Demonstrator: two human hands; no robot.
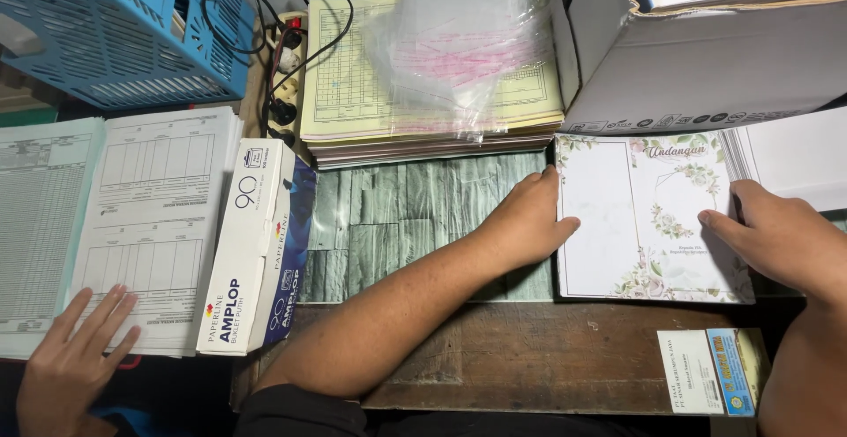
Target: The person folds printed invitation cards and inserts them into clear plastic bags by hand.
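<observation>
card stack right | envelope box left | forms behind

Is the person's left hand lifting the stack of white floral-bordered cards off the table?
No. The left hand lies flat against the left edge of the stack of white floral-bordered cards, which rests on the table.

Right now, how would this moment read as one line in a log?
left hand: flat on left edge of floral card stack | right hand: on its right edge | stack: flat on table | another person's hand: on printed forms
</observation>
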